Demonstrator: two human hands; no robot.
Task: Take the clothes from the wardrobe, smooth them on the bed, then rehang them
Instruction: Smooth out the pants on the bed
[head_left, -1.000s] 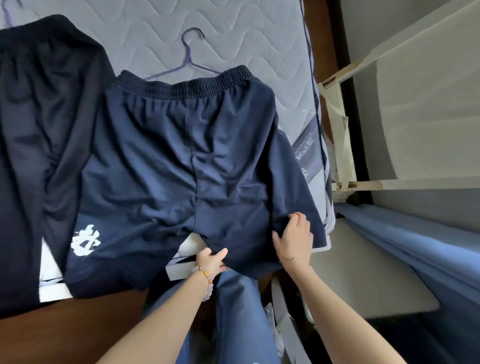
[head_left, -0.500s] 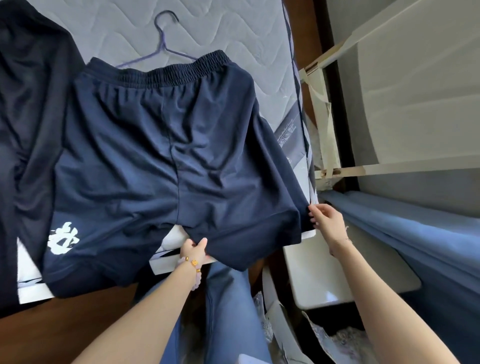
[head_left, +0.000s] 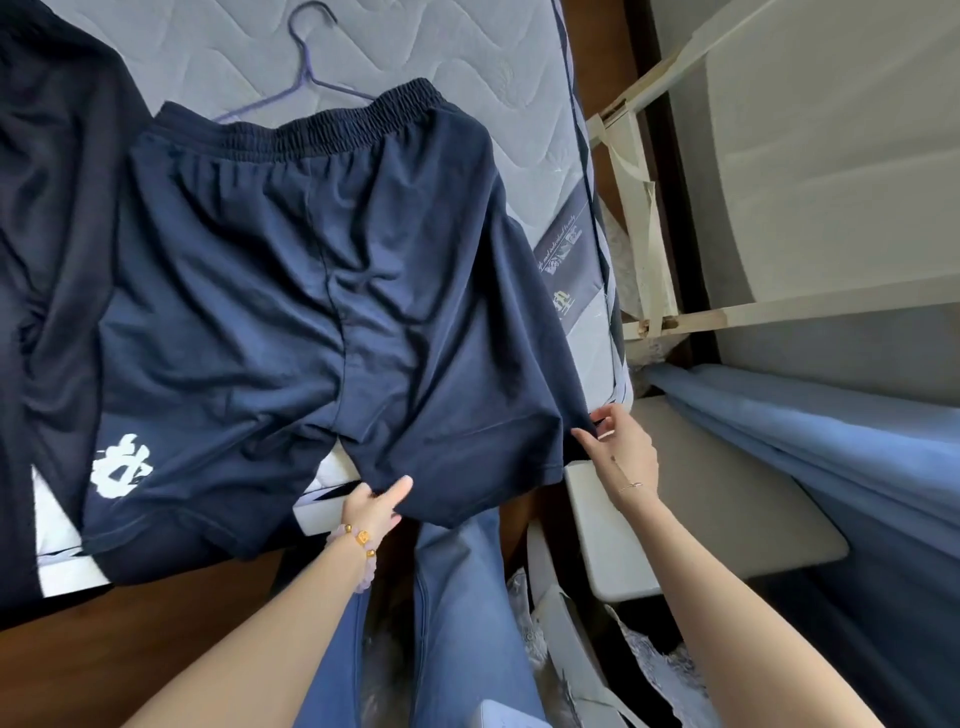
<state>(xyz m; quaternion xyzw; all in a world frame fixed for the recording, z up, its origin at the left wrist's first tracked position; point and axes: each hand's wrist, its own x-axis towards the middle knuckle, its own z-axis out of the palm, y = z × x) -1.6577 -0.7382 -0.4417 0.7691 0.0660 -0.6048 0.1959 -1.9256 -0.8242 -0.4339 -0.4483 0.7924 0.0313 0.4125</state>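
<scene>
Navy blue shorts (head_left: 311, 291) with a white logo on one leg lie spread on the quilted mattress (head_left: 218, 47), waistband away from me. My left hand (head_left: 371, 506) pinches the inner hem of the right leg near the crotch, thumb on top. My right hand (head_left: 621, 449) pinches the outer corner of that same leg's hem at the mattress edge. A purple wire hanger (head_left: 306, 67) lies above the waistband, partly hidden under it.
A second dark garment (head_left: 52, 234) lies to the left on the bed. The brown wooden bed frame (head_left: 104, 649) runs along the near edge. A white stool (head_left: 727, 493), blue curtain (head_left: 857, 457) and pale wooden frame (head_left: 654, 208) stand at right.
My right hand slid from the middle of the right leg's hem out to its outer corner and stretched the leg flat. My left hand kept its hold near the crotch.
</scene>
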